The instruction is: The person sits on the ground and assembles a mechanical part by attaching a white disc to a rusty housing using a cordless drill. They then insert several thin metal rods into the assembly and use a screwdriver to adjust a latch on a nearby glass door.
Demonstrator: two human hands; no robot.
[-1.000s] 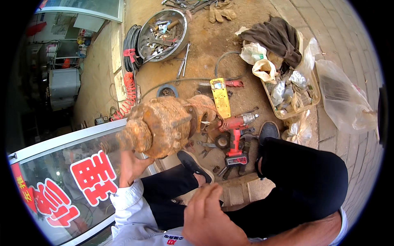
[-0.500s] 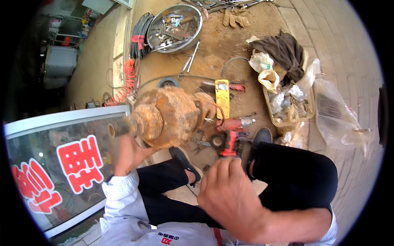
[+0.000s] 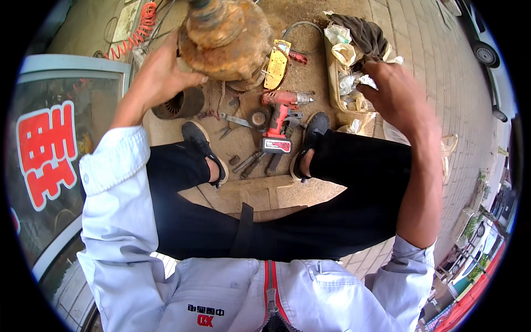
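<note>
Seemingly reaching step: my left hand [image 3: 160, 80] grasps rusty part [image 3: 224, 47], top centre; right hand [image 3: 395, 97] over tan tray [image 3: 333, 91], upper right, can't tell if clenched. Next move calls for steady left hold.

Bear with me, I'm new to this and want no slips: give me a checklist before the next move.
1. Left hand touching the rusty brown rounded metal part: ok.
2. Support beneath that part: cannot tell, hidden.
3. Right hand away from the red-and-black cordless power tool: ok, over the tan rectangular plastic tray.
4. Right hand holding something: cannot tell, grasp unclear.
5. Ground between the black shoes free of tools: not ok, the power tool lies there.
</note>
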